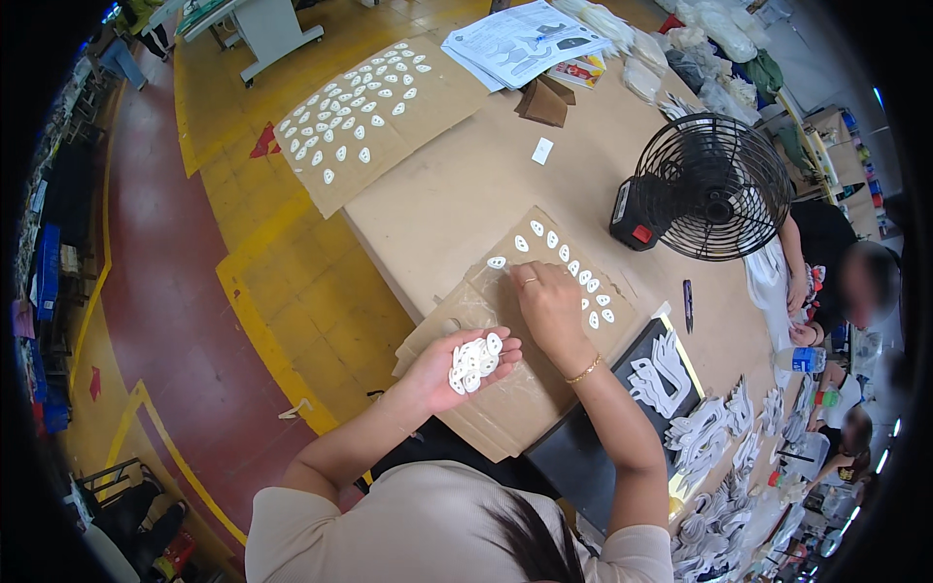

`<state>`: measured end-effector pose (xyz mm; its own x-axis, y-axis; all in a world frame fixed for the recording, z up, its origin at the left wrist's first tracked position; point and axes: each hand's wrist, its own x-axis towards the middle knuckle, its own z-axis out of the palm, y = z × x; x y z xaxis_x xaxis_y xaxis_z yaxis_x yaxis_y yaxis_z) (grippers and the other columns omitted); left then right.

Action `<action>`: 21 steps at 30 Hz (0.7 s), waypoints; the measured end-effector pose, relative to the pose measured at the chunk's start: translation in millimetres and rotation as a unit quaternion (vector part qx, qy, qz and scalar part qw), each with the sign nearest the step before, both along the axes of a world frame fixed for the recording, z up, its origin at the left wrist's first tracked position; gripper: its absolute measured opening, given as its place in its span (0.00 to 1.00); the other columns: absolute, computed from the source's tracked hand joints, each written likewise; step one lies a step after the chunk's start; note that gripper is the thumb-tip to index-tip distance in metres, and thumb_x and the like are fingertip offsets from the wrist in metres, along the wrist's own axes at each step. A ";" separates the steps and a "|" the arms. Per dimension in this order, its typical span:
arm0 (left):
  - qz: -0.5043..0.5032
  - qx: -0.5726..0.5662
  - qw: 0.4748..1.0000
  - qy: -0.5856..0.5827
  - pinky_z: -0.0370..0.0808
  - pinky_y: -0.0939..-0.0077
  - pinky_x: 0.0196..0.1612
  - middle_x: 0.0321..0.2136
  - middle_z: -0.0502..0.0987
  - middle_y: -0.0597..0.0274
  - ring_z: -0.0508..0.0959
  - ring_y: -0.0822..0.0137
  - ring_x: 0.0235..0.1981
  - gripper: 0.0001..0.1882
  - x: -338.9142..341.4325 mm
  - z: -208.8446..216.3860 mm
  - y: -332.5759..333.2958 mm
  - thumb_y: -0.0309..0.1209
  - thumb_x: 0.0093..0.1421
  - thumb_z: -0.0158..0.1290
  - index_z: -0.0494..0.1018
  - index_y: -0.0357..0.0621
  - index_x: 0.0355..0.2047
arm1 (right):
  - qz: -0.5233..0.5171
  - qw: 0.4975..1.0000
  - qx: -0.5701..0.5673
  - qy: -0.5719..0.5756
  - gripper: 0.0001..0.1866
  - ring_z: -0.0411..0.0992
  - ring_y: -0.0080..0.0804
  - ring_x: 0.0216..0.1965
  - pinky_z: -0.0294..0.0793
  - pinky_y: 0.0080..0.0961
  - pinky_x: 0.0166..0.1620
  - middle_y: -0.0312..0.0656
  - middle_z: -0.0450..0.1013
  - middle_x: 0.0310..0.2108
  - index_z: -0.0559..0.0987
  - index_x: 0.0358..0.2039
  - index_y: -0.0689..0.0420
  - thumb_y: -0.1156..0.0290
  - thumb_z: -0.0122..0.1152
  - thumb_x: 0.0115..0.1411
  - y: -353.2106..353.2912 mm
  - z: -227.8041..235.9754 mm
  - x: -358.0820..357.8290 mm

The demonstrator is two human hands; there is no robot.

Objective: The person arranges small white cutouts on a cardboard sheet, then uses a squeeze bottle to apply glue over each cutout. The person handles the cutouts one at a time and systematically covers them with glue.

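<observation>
My left hand (pixel 439 371) is cupped palm up, holding a heap of small white oval pieces (pixel 475 361) with dark marks on them. To its upper right, my right hand (pixel 550 306) hovers low over a brown cardboard sheet (pixel 505 413), fingers pinched together; their tips are hidden, so what they hold does not show. Just left of those fingers lies a single white oval piece (pixel 497 262). Several more white oval pieces (pixel 573 266) sit spaced out in rows along the sheet's far right side. Clear tape covers part of the sheet.
A second cardboard sheet (pixel 428 73) covered in white ovals overhangs the table's far left edge. A black fan (pixel 714 189) stands at right, near a pen (pixel 688 306). Grey-white cut pieces (pixel 700 437) pile up at lower right. Printed papers (pixel 525 44) lie at the back. Other people sit at right.
</observation>
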<state>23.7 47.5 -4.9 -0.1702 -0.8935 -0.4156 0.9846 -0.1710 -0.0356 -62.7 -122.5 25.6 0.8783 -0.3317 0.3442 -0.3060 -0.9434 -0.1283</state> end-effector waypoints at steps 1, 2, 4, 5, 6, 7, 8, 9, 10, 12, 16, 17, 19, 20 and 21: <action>0.004 -0.004 1.000 0.005 0.72 0.64 0.52 0.48 0.71 0.47 0.72 0.55 0.50 0.19 0.8 0.6 0.0 0.33 0.65 0.37 0.65 0.34 0.51 | 0.018 0.998 -0.001 0.054 0.09 0.72 0.34 0.34 0.67 0.28 0.41 0.38 0.74 0.30 0.78 0.33 0.60 0.71 0.58 0.50 2.1 0.3 -2.5; 0.007 -0.008 1.000 0.009 0.72 0.64 0.53 0.48 0.71 0.47 0.72 0.55 0.50 0.19 1.2 1.1 -0.4 0.33 0.65 0.36 0.65 0.34 0.50 | 0.034 0.999 -0.018 0.037 0.09 0.71 0.34 0.34 0.67 0.29 0.42 0.38 0.73 0.33 0.78 0.33 0.60 0.71 0.59 0.50 5.8 -0.2 -4.8; 0.011 -0.010 1.000 0.014 0.72 0.64 0.53 0.48 0.71 0.47 0.72 0.55 0.50 0.19 4.3 1.9 -0.3 0.33 0.66 0.36 0.65 0.34 0.50 | 0.066 0.997 -0.049 0.001 0.09 0.69 0.34 0.35 0.65 0.31 0.44 0.39 0.72 0.38 0.79 0.33 0.58 0.70 0.59 0.50 14.1 -2.9 -7.0; 0.011 -0.009 1.000 0.014 0.72 0.64 0.53 0.48 0.71 0.47 0.72 0.55 0.49 0.18 6.5 2.9 -1.2 0.33 0.66 0.36 0.65 0.34 0.50 | 0.049 0.998 -0.023 0.007 0.10 0.68 0.34 0.37 0.65 0.31 0.45 0.39 0.71 0.41 0.80 0.34 0.57 0.69 0.60 0.50 13.9 0.7 -8.0; 0.012 -0.006 1.000 0.016 0.72 0.65 0.53 0.47 0.71 0.48 0.72 0.55 0.49 0.18 6.6 3.7 -1.4 0.33 0.66 0.36 0.65 0.34 0.50 | 0.033 0.999 0.006 0.014 0.11 0.67 0.35 0.38 0.64 0.32 0.46 0.39 0.70 0.43 0.80 0.34 0.56 0.68 0.60 0.51 14.3 9.1 -9.6; 0.016 -0.002 1.000 0.014 0.72 0.65 0.53 0.47 0.72 0.48 0.73 0.55 0.49 0.18 6.9 5.4 -1.2 0.34 0.66 0.36 0.65 0.34 0.50 | 0.016 0.999 0.036 0.020 0.11 0.66 0.35 0.40 0.64 0.32 0.46 0.39 0.68 0.46 0.81 0.35 0.55 0.67 0.61 0.51 16.4 16.6 -11.7; 0.019 0.002 1.000 0.012 0.72 0.65 0.52 0.46 0.72 0.49 0.73 0.55 0.48 0.18 7.2 7.4 -1.2 0.34 0.66 0.36 0.65 0.35 0.49 | 0.012 0.995 0.103 0.015 0.12 0.66 0.35 0.41 0.64 0.32 0.47 0.39 0.68 0.47 0.81 0.36 0.53 0.66 0.61 0.50 18.5 21.2 -14.2; 0.024 0.004 1.000 0.008 0.73 0.65 0.52 0.45 0.72 0.49 0.73 0.55 0.48 0.18 8.0 8.8 -2.0 0.34 0.66 0.36 0.66 0.35 0.49 | 0.009 0.986 0.167 0.007 0.13 0.66 0.36 0.42 0.64 0.32 0.47 0.39 0.67 0.48 0.81 0.37 0.52 0.65 0.62 0.50 18.8 26.7 -14.6; 0.030 -0.013 0.999 0.022 0.73 0.64 0.52 0.44 0.73 0.49 0.73 0.55 0.47 0.17 7.5 2.7 -0.2 0.34 0.66 0.36 0.66 0.35 0.48 | 0.007 0.973 0.230 -0.001 0.14 0.66 0.36 0.43 0.64 0.32 0.47 0.38 0.67 0.49 0.81 0.39 0.51 0.64 0.62 0.50 20.0 33.4 -14.7; 0.040 -0.049 0.997 0.052 0.73 0.64 0.52 0.43 0.73 0.49 0.74 0.55 0.46 0.17 6.4 -9.6 1.3 0.34 0.66 0.37 0.66 0.35 0.47 | 0.049 0.952 0.299 0.039 0.15 0.65 0.37 0.44 0.64 0.33 0.48 0.37 0.67 0.48 0.81 0.39 0.52 0.66 0.63 0.50 27.3 42.9 -20.0; 0.027 0.003 0.999 0.040 0.72 0.62 0.52 0.40 0.74 0.52 0.74 0.56 0.45 0.16 3.0 -4.5 -2.1 0.34 0.65 0.36 0.67 0.35 0.45 | 0.055 0.958 0.281 0.024 0.10 0.68 0.38 0.42 0.67 0.32 0.46 0.38 0.70 0.44 0.81 0.33 0.54 0.69 0.63 0.49 36.0 34.9 -28.4; 0.021 0.001 0.999 0.042 0.72 0.62 0.52 0.41 0.74 0.51 0.74 0.55 0.46 0.17 2.4 -5.7 -1.7 0.34 0.65 0.36 0.66 0.34 0.46 | 0.040 0.951 0.307 0.004 0.08 0.69 0.38 0.41 0.69 0.31 0.45 0.39 0.71 0.42 0.81 0.32 0.55 0.69 0.63 0.49 34.3 32.0 -30.5; 0.014 0.013 0.999 0.031 0.72 0.63 0.53 0.44 0.72 0.50 0.73 0.55 0.48 0.18 2.3 -0.7 -0.9 0.34 0.65 0.36 0.65 0.33 0.48 | -0.017 0.940 0.340 -0.016 0.07 0.71 0.38 0.38 0.71 0.30 0.42 0.38 0.73 0.37 0.80 0.29 0.56 0.71 0.63 0.49 30.4 29.9 -32.9; 0.011 0.026 0.999 0.018 0.71 0.63 0.53 0.46 0.72 0.49 0.72 0.55 0.50 0.19 2.8 4.7 -0.5 0.34 0.65 0.36 0.65 0.33 0.49 | -0.062 0.937 0.344 -0.017 0.06 0.71 0.38 0.36 0.71 0.29 0.40 0.38 0.73 0.35 0.79 0.29 0.56 0.71 0.63 0.48 26.1 30.6 -32.6; 0.005 0.037 0.999 0.005 0.71 0.64 0.53 0.48 0.71 0.48 0.71 0.55 0.51 0.19 2.1 9.4 -2.2 0.34 0.65 0.36 0.64 0.32 0.50 | -0.109 0.932 0.345 -0.018 0.06 0.72 0.38 0.35 0.72 0.28 0.38 0.38 0.74 0.33 0.79 0.28 0.57 0.72 0.63 0.48 20.9 32.2 -33.2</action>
